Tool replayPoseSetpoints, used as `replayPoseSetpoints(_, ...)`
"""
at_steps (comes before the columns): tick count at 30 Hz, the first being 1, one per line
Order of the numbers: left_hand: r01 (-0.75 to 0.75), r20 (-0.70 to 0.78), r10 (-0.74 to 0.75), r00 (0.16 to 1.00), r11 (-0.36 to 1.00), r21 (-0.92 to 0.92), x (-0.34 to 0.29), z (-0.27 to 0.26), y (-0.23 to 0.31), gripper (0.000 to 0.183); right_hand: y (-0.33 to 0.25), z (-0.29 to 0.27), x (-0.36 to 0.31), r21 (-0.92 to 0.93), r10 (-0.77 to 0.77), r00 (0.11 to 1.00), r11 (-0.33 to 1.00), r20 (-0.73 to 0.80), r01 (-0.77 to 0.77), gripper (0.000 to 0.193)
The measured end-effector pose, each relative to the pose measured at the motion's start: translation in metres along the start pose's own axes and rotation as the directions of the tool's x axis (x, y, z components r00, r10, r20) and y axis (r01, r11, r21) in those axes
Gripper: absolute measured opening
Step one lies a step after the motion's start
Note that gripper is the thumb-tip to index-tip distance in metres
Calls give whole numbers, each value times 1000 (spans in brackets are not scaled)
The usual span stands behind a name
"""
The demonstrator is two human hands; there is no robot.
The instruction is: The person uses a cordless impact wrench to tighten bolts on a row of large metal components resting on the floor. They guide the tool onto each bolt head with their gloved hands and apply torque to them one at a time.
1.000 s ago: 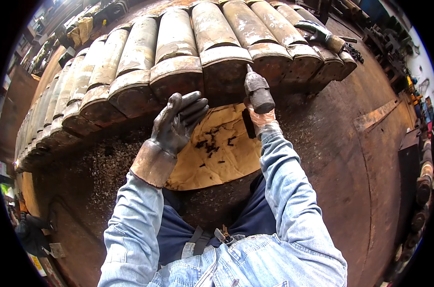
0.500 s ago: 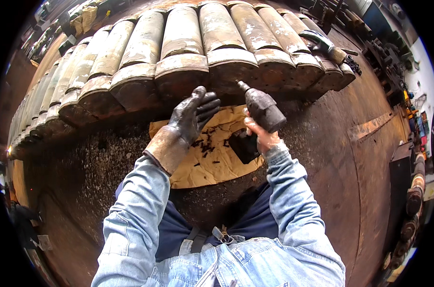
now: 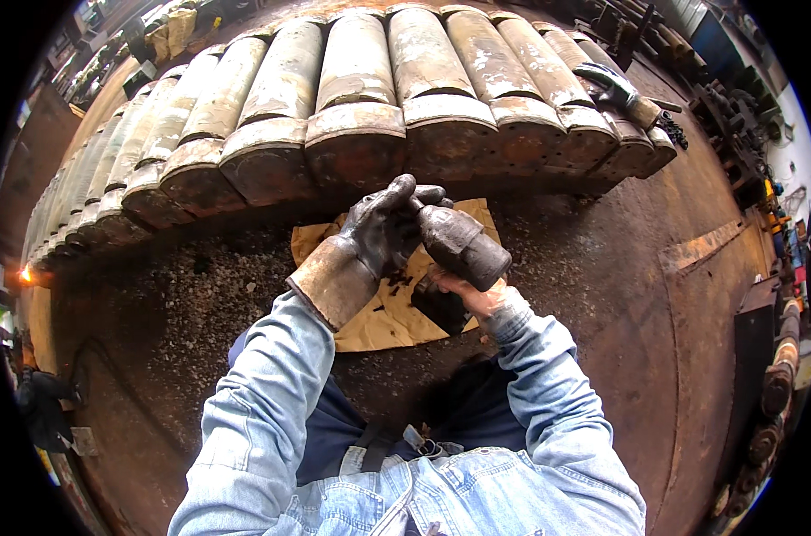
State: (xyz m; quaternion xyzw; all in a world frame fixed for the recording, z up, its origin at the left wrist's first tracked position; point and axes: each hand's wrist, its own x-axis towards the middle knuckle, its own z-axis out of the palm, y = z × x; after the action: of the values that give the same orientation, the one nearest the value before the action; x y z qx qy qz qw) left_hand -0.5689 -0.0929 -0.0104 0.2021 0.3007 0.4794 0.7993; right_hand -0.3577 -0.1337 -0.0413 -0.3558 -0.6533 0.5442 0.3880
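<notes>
My right hand (image 3: 477,293), bare, grips a dark, grimy cordless impact driver (image 3: 466,248) by its handle; its nose points up and left. A black glove with a tan cuff covers my left hand (image 3: 383,223). Its fingers curl round the driver's nose, with the thumb on top, and the nose tip is hidden there. Below both hands lies a sheet of brown paper (image 3: 378,326) on the ground. Several small dark bolts (image 3: 396,284) lie on it, partly covered by my left hand. The driver's black battery base (image 3: 441,308) shows below my right hand.
Ahead stretches a long row of worn, rusty metal cylinders with flat end blocks (image 3: 356,129). A spare glove (image 3: 615,89) rests on its right part. Gritty debris (image 3: 200,304) covers the ground at left. A flat rusty strip (image 3: 705,247) and stacked metal parts (image 3: 781,366) lie at right.
My right hand has drawn the impact driver left and down, away from the cylinders. My left hand, open before, has moved right and closed round the driver's nose.
</notes>
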Motion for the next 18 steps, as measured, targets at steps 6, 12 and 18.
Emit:
replayPoseSetpoints(6, -12, 101, 16, 995, 999, -37, 6, -9, 4, 51, 6, -4, 2, 17, 75, 994, 997, 84, -77, 68)
replayPoseSetpoints(12, -198, 160, 200, 967, 980, -29, 18, -19, 4, 48, -4, -3, 3, 0, 236, 968, 971, 88, -237, 65)
replayPoseSetpoints(18, -456, 156, 429, 890, 827, 330, 19, -19, 3, 39, 6, -1, 3, 34, 212, 977, 977, 19, -212, 21)
